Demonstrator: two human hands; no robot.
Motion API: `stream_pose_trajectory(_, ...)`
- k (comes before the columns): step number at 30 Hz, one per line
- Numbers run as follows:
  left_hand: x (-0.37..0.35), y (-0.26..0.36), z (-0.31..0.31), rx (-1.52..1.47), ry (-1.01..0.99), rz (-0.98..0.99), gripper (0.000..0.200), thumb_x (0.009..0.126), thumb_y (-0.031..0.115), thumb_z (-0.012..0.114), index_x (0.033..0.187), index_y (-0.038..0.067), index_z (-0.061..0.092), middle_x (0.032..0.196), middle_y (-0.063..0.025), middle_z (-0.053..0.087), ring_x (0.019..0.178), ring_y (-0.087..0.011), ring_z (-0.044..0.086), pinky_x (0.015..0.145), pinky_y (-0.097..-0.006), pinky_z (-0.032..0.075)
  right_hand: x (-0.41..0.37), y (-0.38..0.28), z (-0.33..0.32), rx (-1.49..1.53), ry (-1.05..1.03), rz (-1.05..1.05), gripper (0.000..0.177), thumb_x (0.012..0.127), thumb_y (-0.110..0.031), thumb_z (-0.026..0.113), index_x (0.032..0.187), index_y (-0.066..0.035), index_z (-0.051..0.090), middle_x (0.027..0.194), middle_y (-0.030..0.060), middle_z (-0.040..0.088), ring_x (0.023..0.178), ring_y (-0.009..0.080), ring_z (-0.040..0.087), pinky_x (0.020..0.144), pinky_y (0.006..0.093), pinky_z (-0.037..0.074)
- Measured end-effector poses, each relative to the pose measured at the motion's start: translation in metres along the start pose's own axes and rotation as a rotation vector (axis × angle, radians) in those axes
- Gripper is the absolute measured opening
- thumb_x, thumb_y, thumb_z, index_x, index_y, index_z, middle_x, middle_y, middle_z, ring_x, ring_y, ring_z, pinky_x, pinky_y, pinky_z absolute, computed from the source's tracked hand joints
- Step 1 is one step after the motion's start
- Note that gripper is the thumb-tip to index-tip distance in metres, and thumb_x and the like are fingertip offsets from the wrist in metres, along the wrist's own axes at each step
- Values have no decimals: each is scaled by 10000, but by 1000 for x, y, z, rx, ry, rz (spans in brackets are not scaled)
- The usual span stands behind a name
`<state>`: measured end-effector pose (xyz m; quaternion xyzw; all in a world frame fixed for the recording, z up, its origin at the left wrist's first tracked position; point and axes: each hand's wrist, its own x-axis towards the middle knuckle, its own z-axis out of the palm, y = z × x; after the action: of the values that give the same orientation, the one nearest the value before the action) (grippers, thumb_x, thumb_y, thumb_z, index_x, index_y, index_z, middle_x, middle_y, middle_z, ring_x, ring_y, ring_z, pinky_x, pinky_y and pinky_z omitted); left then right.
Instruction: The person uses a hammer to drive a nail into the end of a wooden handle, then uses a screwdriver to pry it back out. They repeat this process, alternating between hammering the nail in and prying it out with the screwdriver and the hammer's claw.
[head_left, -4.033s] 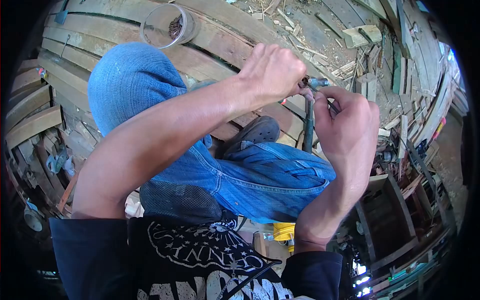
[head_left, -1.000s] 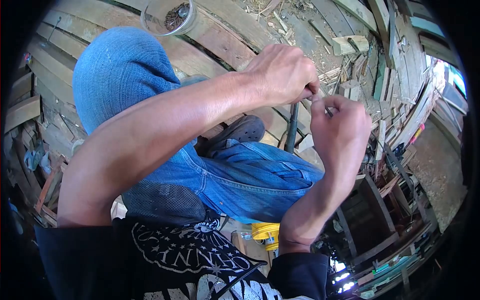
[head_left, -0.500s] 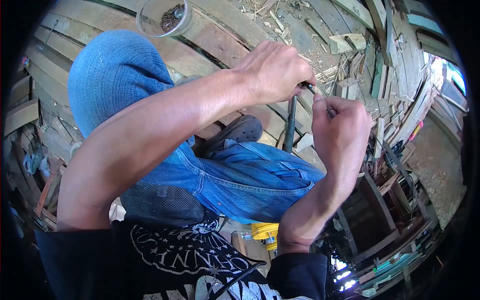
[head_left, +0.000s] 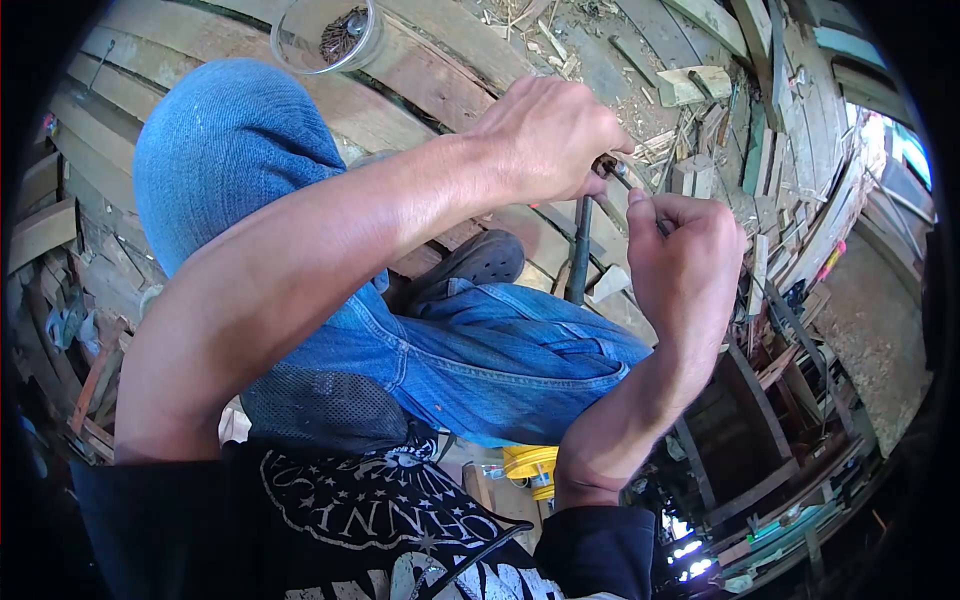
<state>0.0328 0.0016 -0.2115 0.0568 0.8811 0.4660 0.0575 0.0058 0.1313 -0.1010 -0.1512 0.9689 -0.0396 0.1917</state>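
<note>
My left hand (head_left: 550,130) reaches across from the left, back of the hand up, with its fingers closed around a small brown piece (head_left: 604,163) that is mostly hidden. Close to its right, my right hand (head_left: 685,240) is closed in a pinch, thumb pressed on a thin dark rod (head_left: 621,178). The rod spans the gap between both hands, one end at the brown piece. Beneath the left fingers, a dark grey metal bar (head_left: 580,250) stands from beside my jeans-covered leg, its top end right below the fingers.
A clear tub (head_left: 325,50) holding many small brown nail-like pieces stands on the plank floor (head_left: 430,75). Wood offcuts (head_left: 695,85) and shavings lie beyond my hands and to the right. A yellow object (head_left: 530,465) sits near my right elbow. A dark clog (head_left: 480,258) is by my leg.
My left fingers have shifted and opened slightly, so more of the brown piece shows at the rod's end. The right hand stays nearly in place.
</note>
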Motion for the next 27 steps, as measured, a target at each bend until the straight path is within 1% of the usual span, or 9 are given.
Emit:
stream_pose_trajectory(6,0,1,1,-20,12,25,429,639,167,835,1054,151,729,916,-61,732,833,-238,705,749,-364,567,-1,0,-1,13,-12,-7,217,813,-147,670,701,38,676,602,259,559,589,438,585,562,451,476)
stream_pose_trajectory(8,0,2,1,-65,58,102,377,650,159,827,1016,150,739,941,-46,733,854,-228,703,762,-353,568,-1,0,-1,26,-10,-9,216,814,-147,669,702,37,677,603,259,559,589,437,585,562,450,475)
stream_pose_trajectory(12,1,3,3,-147,57,116,305,664,158,814,961,147,749,957,-34,732,868,-219,701,768,-346,569,-1,1,1,54,0,-8,216,813,-147,665,699,37,675,603,256,561,593,436,586,563,452,474)
stream_pose_trajectory(20,1,2,3,-148,89,167,168,698,150,789,864,141,760,908,-28,736,808,-211,707,704,-330,567,0,-1,0,19,-5,4,204,807,-150,670,702,25,684,607,250,568,599,435,592,562,453,476)
stream_pose_trajectory(22,0,1,3,-170,99,147,148,703,153,789,848,143,762,894,-27,737,784,-212,708,689,-329,565,-1,-3,-3,25,9,12,231,823,-206,698,777,20,710,570,233,568,561,394,606,539,422,476)
stream_pose_trajectory(24,1,2,3,-184,110,139,128,708,156,789,833,145,765,879,-26,738,761,-213,708,674,-328,562,-5,-6,-30,4,-130,170,336,827,-302,738,902,25,718,539,187,584,501,289,623,513,370,469)
stream_pose_trajectory(25,2,3,5,-197,113,132,125,712,144,788,835,132,766,869,-35,738,755,-209,711,677,-320,567,-14,9,-34,152,54,102,438,820,-350,767,996,45,698,509,94,581,454,132,557,468,291,410)
stream_pose_trajectory(26,1,3,6,-207,115,123,122,717,133,787,837,119,767,859,-45,739,749,-206,714,681,-311,571,-25,22,-50,320,109,173,416,819,-290,782,1036,52,686,519,8,557,464,43,457,448,228,317)
stream_pose_trajectory(27,2,3,7,-195,106,130,122,717,133,787,837,119,767,859,-45,739,749,-206,714,681,-311,571,-35,33,-60,378,251,112,322,860,-190,744,1068,47,680,547,-56,523,487,-2,370,463,186,234)
